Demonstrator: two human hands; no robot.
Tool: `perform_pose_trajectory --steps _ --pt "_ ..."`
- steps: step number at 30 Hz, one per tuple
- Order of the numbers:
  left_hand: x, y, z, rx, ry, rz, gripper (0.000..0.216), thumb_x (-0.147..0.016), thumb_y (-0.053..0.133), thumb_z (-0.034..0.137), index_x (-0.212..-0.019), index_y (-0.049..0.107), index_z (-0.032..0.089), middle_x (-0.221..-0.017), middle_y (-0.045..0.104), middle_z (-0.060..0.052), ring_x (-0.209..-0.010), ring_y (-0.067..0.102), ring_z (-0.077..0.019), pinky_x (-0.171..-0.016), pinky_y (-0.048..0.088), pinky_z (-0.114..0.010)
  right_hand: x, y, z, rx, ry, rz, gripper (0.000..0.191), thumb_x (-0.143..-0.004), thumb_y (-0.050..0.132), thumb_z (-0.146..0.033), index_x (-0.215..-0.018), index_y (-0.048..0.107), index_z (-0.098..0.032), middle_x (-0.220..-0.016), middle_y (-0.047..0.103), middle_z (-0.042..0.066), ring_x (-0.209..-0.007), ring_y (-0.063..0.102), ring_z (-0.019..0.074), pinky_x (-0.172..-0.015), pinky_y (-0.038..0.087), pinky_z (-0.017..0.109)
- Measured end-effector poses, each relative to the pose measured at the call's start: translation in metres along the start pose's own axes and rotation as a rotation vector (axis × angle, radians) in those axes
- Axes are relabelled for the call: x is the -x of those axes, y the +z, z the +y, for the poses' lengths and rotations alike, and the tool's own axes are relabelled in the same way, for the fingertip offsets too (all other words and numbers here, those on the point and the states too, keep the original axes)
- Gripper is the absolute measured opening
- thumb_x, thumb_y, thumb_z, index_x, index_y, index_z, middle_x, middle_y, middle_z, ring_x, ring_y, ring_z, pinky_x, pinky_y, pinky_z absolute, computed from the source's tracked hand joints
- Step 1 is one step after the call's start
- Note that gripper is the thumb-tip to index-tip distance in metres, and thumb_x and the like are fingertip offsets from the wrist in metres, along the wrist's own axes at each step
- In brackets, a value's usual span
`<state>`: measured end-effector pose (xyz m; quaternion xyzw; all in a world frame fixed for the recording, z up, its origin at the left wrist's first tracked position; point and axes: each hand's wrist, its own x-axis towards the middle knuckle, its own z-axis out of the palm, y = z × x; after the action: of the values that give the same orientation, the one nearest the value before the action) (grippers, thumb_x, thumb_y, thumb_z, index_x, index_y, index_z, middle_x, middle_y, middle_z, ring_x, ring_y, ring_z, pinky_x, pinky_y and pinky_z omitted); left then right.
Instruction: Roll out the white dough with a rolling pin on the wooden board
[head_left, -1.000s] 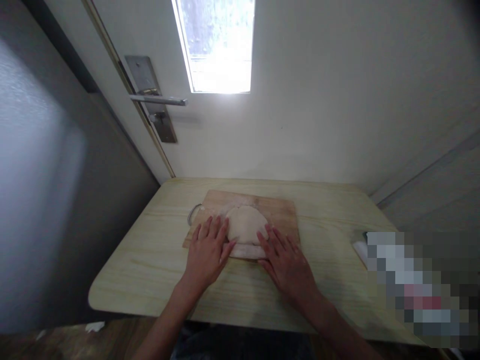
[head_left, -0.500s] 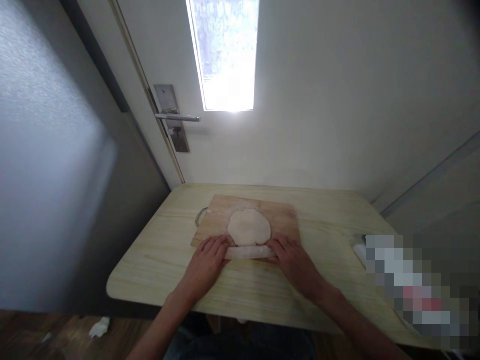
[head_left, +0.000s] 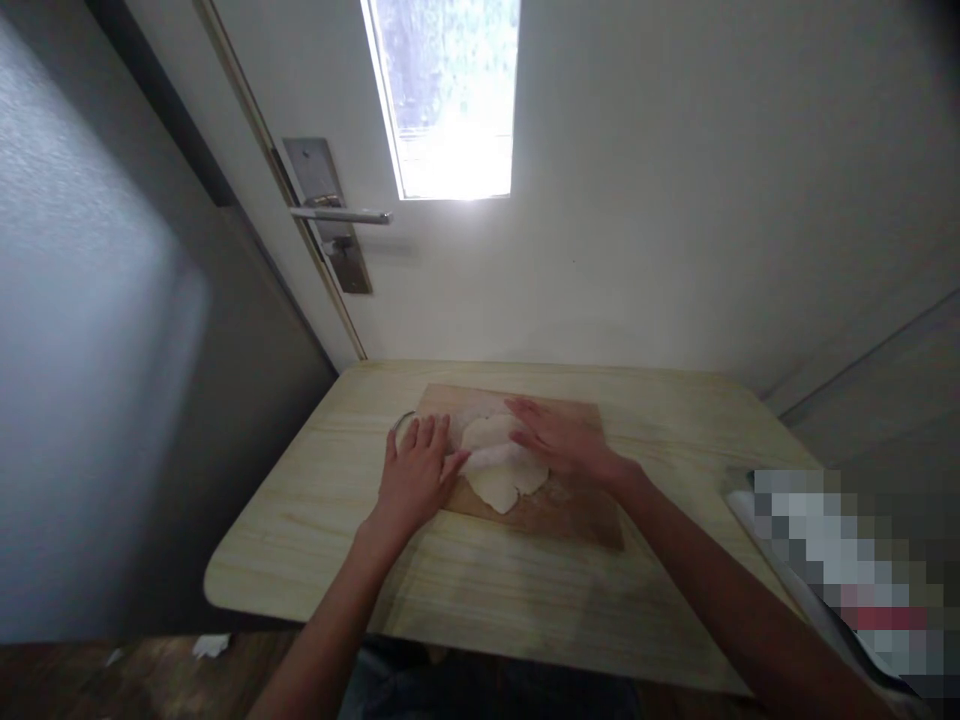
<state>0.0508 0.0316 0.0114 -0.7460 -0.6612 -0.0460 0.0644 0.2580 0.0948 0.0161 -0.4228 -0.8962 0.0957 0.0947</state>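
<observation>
A flat round of pale dough (head_left: 501,480) lies on a wooden cutting board (head_left: 570,515) on the light wood table (head_left: 480,590). A floury rolling pin (head_left: 489,458) lies across the dough, slanted. My left hand (head_left: 416,478) rests flat, fingers stretched out, on the pin's left end. My right hand (head_left: 559,440) lies flat with fingers extended over the pin's right end and the far part of the dough.
A white door with a metal lever handle (head_left: 341,215) and a narrow glass pane (head_left: 450,95) stands behind the table. A grey wall is at left. A blurred-out object (head_left: 847,560) sits at the table's right edge. The floor shows below the near edge.
The rolling pin has gone from the dough's near edge up over its middle. Both hands moved away from me with it, the right hand farther forward.
</observation>
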Motion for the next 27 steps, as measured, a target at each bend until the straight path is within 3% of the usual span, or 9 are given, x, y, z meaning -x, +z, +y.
perform_pose_trajectory --steps 6,9,16,27 --pt "-0.032 0.0 -0.004 0.054 -0.105 -0.132 0.05 -0.085 0.016 0.042 -0.127 0.027 0.017 -0.13 0.036 -0.007 -0.117 0.033 -0.0241 -0.094 0.025 -0.043 -0.013 0.009 -0.008 0.098 0.258 0.05 0.049 -0.085 0.021 -0.034 -0.127 0.029 -0.01 -0.13 0.035 0.013 -0.119 0.028 0.0225 -0.096 0.025 0.038" --pt "-0.032 0.001 -0.005 0.037 -0.079 -0.111 0.048 -0.085 0.02 0.036 -0.128 0.026 0.017 -0.13 0.036 -0.008 -0.117 0.033 -0.0239 -0.094 0.026 -0.042 -0.009 0.009 -0.015 0.166 0.254 0.096 0.046 -0.084 0.024 -0.026 -0.126 0.033 -0.011 -0.129 0.037 0.013 -0.119 0.029 0.0225 -0.096 0.024 0.038" --pt "-0.013 0.002 -0.003 0.026 0.03 0.105 0.045 -0.081 0.028 0.026 -0.125 0.032 0.019 -0.127 0.041 -0.007 -0.118 0.032 -0.0253 -0.095 0.023 -0.046 0.013 0.014 -0.029 0.189 0.226 0.195 0.042 -0.083 0.026 -0.023 -0.121 0.041 -0.013 -0.123 0.044 0.009 -0.114 0.037 0.0218 -0.095 0.027 0.042" --pt "0.019 0.009 -0.003 0.086 0.111 0.129 0.047 -0.082 0.029 0.025 -0.129 0.025 0.021 -0.133 0.03 -0.002 -0.124 0.019 -0.0237 -0.097 0.019 -0.046 0.049 0.029 -0.045 0.245 0.187 0.244 0.043 -0.084 0.028 -0.025 -0.123 0.037 -0.01 -0.128 0.038 0.008 -0.118 0.031 0.0193 -0.094 0.029 0.036"
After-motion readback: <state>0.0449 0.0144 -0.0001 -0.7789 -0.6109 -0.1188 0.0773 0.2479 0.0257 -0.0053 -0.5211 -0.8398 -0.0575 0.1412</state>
